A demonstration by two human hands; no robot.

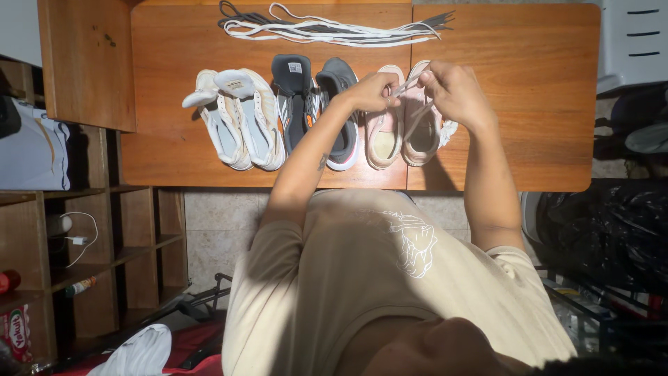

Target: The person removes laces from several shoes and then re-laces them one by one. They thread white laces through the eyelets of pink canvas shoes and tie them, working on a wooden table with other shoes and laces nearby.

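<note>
While both your hands pinch a lace [403, 87] over the pink shoes [400, 125], left hand [372, 90] and right hand [452, 90], you're lacing; next threading calls for keeping it taut.

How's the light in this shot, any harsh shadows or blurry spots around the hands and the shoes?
Head view: hard sunlight falls across the wooden table and the pink shoes, and the arms throw dark shadows toward the table's near edge; the left hand and right hand on the pink lace look slightly soft; the shelves at the left sit in dim shade.
</note>
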